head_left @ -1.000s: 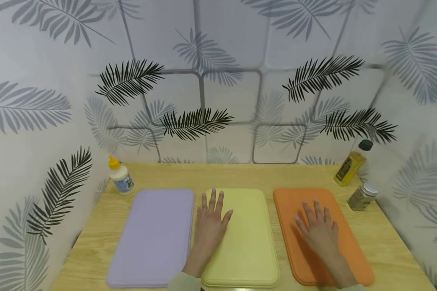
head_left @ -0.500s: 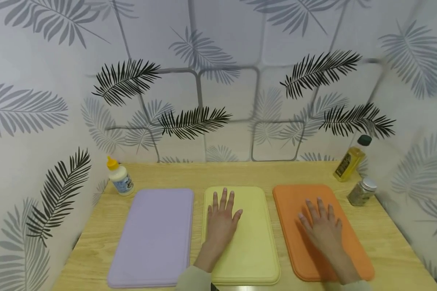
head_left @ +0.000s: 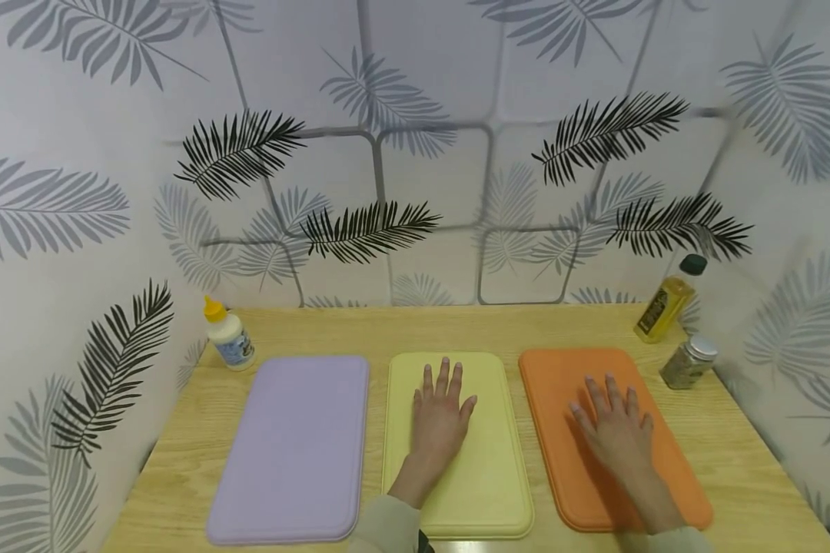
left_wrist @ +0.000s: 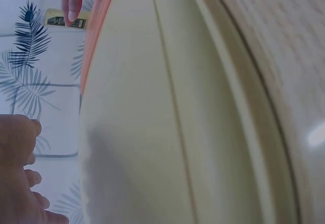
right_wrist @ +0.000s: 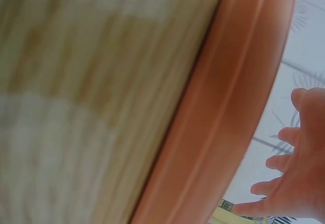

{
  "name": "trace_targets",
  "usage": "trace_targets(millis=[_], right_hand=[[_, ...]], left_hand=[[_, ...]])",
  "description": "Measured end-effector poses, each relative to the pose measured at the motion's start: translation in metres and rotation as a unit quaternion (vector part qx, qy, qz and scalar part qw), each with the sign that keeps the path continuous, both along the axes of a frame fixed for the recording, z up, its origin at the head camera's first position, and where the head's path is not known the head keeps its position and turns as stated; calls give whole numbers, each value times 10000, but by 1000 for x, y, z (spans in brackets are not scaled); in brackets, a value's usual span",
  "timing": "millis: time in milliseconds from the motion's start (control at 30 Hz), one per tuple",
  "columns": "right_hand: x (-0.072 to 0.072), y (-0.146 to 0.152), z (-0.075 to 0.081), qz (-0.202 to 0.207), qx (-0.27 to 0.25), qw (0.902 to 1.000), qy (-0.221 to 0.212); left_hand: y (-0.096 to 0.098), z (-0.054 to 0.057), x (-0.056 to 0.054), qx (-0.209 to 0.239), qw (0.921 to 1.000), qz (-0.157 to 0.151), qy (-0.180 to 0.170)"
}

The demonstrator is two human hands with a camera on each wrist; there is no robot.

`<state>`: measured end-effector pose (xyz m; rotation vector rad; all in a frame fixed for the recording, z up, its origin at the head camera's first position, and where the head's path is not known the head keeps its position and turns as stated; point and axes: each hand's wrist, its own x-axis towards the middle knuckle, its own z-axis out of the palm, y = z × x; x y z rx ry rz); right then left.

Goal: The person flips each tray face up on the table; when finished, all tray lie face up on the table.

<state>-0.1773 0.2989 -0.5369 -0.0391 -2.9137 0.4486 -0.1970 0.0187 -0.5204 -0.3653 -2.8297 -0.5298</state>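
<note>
The yellow board [head_left: 484, 461] is laid flat on a pale wood-grained counter [head_left: 449, 326], between a lilac board [head_left: 293, 449] on the left and an orange board [head_left: 560, 376] on the right. All three are rounded at the corners and set apart from one another, with strips of the counter seen between them.

The left hand [head_left: 441, 418] is held above the yellow board, palm down; its grip is released, with the fingers extended forward and the thumb pointed out to the right. In the left wrist view a gap is seen between that hand and the board, and a shadow is cast on the yellow surface. The right hand [head_left: 619, 430] is held over the orange board, its grip likewise released and its fingers spread. In the right wrist view it is shown clear of the board's edge. Both forearms are covered by light sleeves [head_left: 386, 526].

Behind the lilac board, at the left, a white glue bottle [head_left: 230, 338] is stood, topped by a yellow nozzle. Past the far right corner of the orange board, a bottle of yellow oil [head_left: 666, 307] with a dark green cap is placed near a silver-lidded jar [head_left: 688, 365]. The counter is backed by a wall [head_left: 429, 92] patterned with grey and black fronds.
</note>
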Motion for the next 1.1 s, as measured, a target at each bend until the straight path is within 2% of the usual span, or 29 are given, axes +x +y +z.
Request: trace_targets(millis=[267, 500, 733, 867, 1100], right_hand=[[0, 6, 0, -44, 58, 10000, -16], [0, 10, 0, -75, 75, 9999, -52], [-1, 15, 0, -51, -39, 9999, -122], [0, 16, 1, -40, -84, 9998, -175], [0, 21, 1, -45, -25, 10000, -79]], left_hand=[[13, -2, 0, -32, 9999, -130, 100], [27, -1, 7, -67, 9986, -481, -215], [42, -3, 10, -171, 9987, -469, -113], [48, -2, 10, -24, 9985, -509, -223], [58, -1, 5, 258, 9967, -719, -274]])
